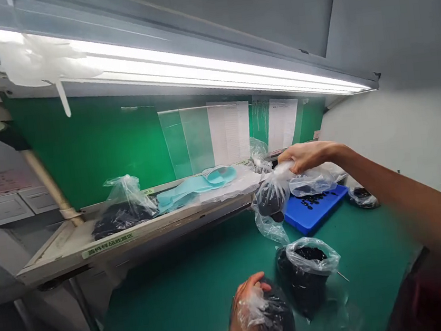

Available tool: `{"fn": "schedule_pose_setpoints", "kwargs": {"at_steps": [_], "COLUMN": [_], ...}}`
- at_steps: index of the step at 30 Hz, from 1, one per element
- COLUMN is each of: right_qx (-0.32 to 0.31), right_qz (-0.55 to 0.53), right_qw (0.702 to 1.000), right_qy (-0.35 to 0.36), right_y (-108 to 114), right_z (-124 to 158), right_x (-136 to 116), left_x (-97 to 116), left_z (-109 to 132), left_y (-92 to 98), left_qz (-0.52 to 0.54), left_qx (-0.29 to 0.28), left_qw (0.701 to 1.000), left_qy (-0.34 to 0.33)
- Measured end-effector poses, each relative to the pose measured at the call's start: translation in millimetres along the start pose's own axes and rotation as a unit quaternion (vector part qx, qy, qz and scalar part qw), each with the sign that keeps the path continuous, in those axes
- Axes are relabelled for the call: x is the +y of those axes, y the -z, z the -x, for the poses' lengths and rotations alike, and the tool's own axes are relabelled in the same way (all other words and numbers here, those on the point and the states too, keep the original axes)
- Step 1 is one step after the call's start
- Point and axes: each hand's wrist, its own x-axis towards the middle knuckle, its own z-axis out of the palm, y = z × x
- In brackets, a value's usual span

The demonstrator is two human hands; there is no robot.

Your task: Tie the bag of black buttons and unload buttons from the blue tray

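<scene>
Head view:
1. Your right hand (305,157) is gripping the gathered neck of a clear plastic bag (272,197) holding dark parts, raised at about 1 o'clock.
2. Your left hand (247,311) is gripping a second dark-filled bag (276,321) at 6 o'clock.
3. An open bag of dark parts (303,278) is standing just beside it on the green mat (192,301), with a blue tray (315,209) lying beyond, at 2 o'clock.
4. A shelf (94,243) is running along at 10 o'clock, carrying teal sheets (184,193).

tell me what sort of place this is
Probably a factory workstation for sorting or packing small parts, going by the green bench mat, the blue tray of small black parts, and the clear plastic bags being handled.
</scene>
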Motion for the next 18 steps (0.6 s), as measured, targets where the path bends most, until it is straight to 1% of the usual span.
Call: {"fn": "schedule_pose_setpoints", "kwargs": {"at_steps": [2,4,6,7,9,12,14,16,18], "right_qx": [0.046,0.075,0.074,0.066,0.041,-0.012,-0.044,-0.077,-0.123], "right_qz": [0.022,0.048,0.051,0.042,0.023,0.013,0.025,0.052,0.082], "right_qw": [0.998,0.992,0.987,0.987,0.989,0.991,0.989,0.985,0.978], "right_qy": [0.044,0.093,0.13,0.14,0.142,0.135,0.141,0.146,0.147], "right_y": [22,35,36,32,18,-19,-55,-102,-159], "right_z": [-21,-42,-57,-62,-66,-69,-77,-89,-102], "right_x": [23,39,45,44,39,23,12,2,-7], "left_x": [-20,-37,-45,-45,-40,-21,-6,6,12], "left_z": [-1,1,5,7,8,6,6,8,13], "left_y": [-4.9,-7.3,-7.2,-6.6,-5.2,-3.6,-2.6,-1.8,-2.2], "left_qz": [-0.021,-0.033,-0.024,-0.018,-0.018,-0.04,-0.045,-0.042,-0.043], "left_qx": [0.017,0.038,0.057,0.067,0.082,0.072,0.06,0.059,0.061], "left_qw": [0.997,0.991,0.987,0.985,0.98,0.978,0.983,0.989,0.993], "left_qy": [0.072,0.122,0.148,0.158,0.18,0.193,0.166,0.127,0.095]}}
